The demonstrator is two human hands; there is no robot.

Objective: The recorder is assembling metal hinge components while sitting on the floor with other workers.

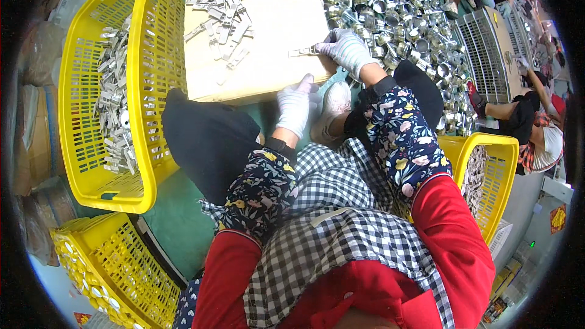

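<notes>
1. I see a cardboard surface (268, 30) with loose metal clips (220, 9) at 11 o'clock, a heap of shiny metal cups (390, 12) at 1 o'clock and a yellow basket (149, 73) at 9 o'clock.
2. My gloved right hand (347, 49) reaches forward; my left hand (295, 106) rests on the cardboard's near edge.
3. Right fingers pinch one flat metal piece (303, 52); left fingers lie curled, holding nothing I can see.
</notes>
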